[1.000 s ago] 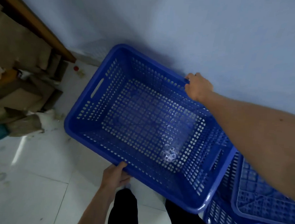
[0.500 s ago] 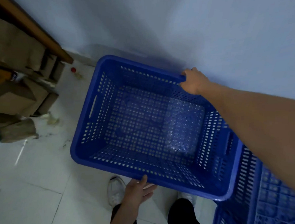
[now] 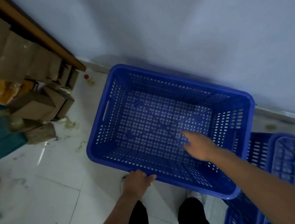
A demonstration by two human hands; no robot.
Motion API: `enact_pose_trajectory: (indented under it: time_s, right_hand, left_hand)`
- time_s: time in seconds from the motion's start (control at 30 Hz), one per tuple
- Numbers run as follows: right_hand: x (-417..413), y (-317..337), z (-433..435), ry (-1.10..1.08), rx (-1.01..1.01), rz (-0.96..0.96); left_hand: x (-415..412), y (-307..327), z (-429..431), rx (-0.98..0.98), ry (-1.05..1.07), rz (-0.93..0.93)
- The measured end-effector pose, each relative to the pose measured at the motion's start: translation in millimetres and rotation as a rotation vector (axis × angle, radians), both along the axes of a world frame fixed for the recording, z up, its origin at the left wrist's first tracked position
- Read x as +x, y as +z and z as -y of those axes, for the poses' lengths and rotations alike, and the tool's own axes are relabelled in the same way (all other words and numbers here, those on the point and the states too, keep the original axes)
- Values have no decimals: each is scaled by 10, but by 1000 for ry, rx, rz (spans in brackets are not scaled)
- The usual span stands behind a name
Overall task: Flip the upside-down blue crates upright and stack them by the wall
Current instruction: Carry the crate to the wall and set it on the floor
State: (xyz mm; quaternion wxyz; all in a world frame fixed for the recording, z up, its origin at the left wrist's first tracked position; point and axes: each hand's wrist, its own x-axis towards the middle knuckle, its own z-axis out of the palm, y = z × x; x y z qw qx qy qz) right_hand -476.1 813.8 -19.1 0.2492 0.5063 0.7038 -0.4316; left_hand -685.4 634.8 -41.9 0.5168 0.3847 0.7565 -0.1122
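Bare forearms (image 3: pixel 118 210); black trousers (image 3: pixel 138 216); pale, whitish shoes (image 3: pixel 197 196) (only the blurred toe tips showing).

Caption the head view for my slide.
Left hand grips upright blue crate by the wall; right hand open above it.

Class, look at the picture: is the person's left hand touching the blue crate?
Touching. The head view shows the left hand gripping the near rim of the crate, with no gap between them.

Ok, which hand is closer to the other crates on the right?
Right. The right hand hovers open inside the upright crate, near its end beside the other crates; the left hand grips the near rim, farther away.
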Motion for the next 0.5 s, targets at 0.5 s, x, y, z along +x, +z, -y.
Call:
enact_pose_trajectory:
  time_s: [0.5]
  right_hand:
    - [406, -261, 1451, 249, -5, 142]
  left_hand:
    - [-505, -142, -150, 243, -821, -143]
